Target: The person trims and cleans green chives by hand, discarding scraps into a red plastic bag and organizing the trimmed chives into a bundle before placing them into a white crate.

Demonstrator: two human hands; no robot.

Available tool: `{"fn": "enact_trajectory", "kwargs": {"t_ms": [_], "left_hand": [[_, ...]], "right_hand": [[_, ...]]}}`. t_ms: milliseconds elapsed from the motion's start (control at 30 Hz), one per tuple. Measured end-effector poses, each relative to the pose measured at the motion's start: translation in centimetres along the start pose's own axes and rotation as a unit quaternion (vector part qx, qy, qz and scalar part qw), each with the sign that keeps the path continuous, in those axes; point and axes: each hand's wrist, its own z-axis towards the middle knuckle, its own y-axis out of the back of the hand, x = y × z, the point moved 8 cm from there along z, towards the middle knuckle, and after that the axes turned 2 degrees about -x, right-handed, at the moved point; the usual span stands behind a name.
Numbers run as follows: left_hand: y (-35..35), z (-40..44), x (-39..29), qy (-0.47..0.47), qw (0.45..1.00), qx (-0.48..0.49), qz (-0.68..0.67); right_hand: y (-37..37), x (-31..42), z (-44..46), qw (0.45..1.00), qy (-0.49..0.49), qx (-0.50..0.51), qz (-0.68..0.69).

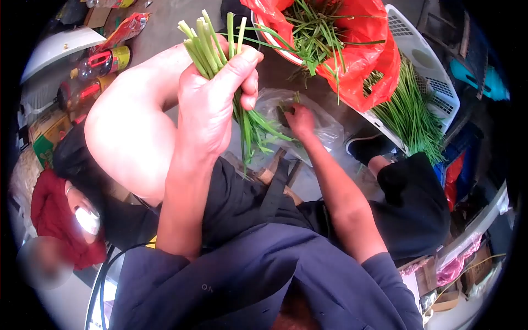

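Note:
My left hand [212, 93] is raised and closed round a bunch of leafy green stems [204, 47]. Pale cut ends point up, and thin leaves hang below the fist. Lower and farther right, my right hand [300, 121] reaches down to a clear plastic bag [327, 129] on the floor. Its fingers are bent together beside small green pieces; what they pinch is partly hidden. Beyond it, a red plastic bag [379, 60] lines a container holding loose green leaves and stalks [313, 33].
A white slatted basket [445, 102] with long thin greens [412, 107] stands right. A bare bent knee [129, 121] is close to my left arm. Bottles [102, 61] lie at left, near another person's hand [77, 201] with a phone-like object [88, 220].

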Motion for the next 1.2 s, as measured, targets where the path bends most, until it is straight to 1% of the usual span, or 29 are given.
{"fn": "enact_trajectory", "kwargs": {"t_ms": [100,300,367,433,500,533,600,633,667,733,767,800,867,933,1033,1067,1133,1200], "left_hand": [[-0.2,0.1,0.3,-0.001,1.0,-0.021,0.012],[0.0,0.2,0.9,0.0,1.0,-0.026,0.012],[-0.2,0.1,1.1,0.002,1.0,-0.009,0.029],[-0.4,0.0,1.1,0.002,1.0,-0.008,0.03],[-0.5,0.1,1.0,-0.004,1.0,0.002,0.022],[-0.6,0.1,0.9,-0.009,1.0,0.008,0.019],[-0.4,0.0,0.9,-0.001,1.0,0.0,0.03],[-0.4,0.0,0.9,-0.008,0.999,0.0,0.032],[-0.2,0.0,0.9,-0.015,0.999,0.004,0.029],[0.1,0.1,1.2,-0.026,0.999,0.012,0.044],[0.2,0.1,1.4,-0.025,0.999,0.017,0.04],[0.2,0.0,1.5,-0.03,0.999,0.025,0.036],[-0.3,-0.1,1.8,-0.036,0.996,0.067,0.057],[-0.9,-0.4,2.5,-0.031,0.992,0.096,0.073],[-2.8,-1.6,3.9,0.012,0.977,0.176,0.119],[-3.2,-1.9,4.6,0.02,0.969,0.203,0.141],[-4.2,-2.6,5.9,0.05,0.957,0.245,0.145],[-4.9,-3.2,6.8,0.059,0.951,0.263,0.153]], "right_hand": [[-0.1,-0.7,-0.1,0.999,0.002,0.008,0.042],[-0.6,-0.5,0.6,0.998,0.019,0.045,0.041],[-0.8,-0.3,0.8,0.997,0.024,0.056,0.04],[0.2,0.0,0.5,0.997,0.024,0.059,0.036],[2.1,1.4,0.4,0.989,0.052,0.067,0.12],[3.4,1.9,0.6,0.99,0.054,0.059,0.117],[4.1,3.1,0.3,0.945,-0.006,0.168,0.28],[5.2,4.2,0.0,0.924,-0.011,0.185,0.334],[6.6,5.1,-0.3,0.926,-0.006,0.179,0.332],[9.7,7.5,-1.4,0.902,-0.003,0.195,0.386],[11.2,8.4,-2.2,0.887,-0.01,0.194,0.418],[12.7,9.1,-3.0,0.89,-0.006,0.186,0.416],[15.6,9.9,-4.6,0.872,-0.024,0.152,0.465],[17.9,10.4,-6.0,0.876,-0.024,0.126,0.466],[20.3,10.6,-7.2,0.836,-0.023,0.078,0.542],[20.8,10.7,-7.4,0.837,-0.019,0.073,0.543],[21.9,10.6,-7.7,0.815,-0.007,0.044,0.578],[22.3,10.8,-7.9,0.808,0.006,0.029,0.588]]}}
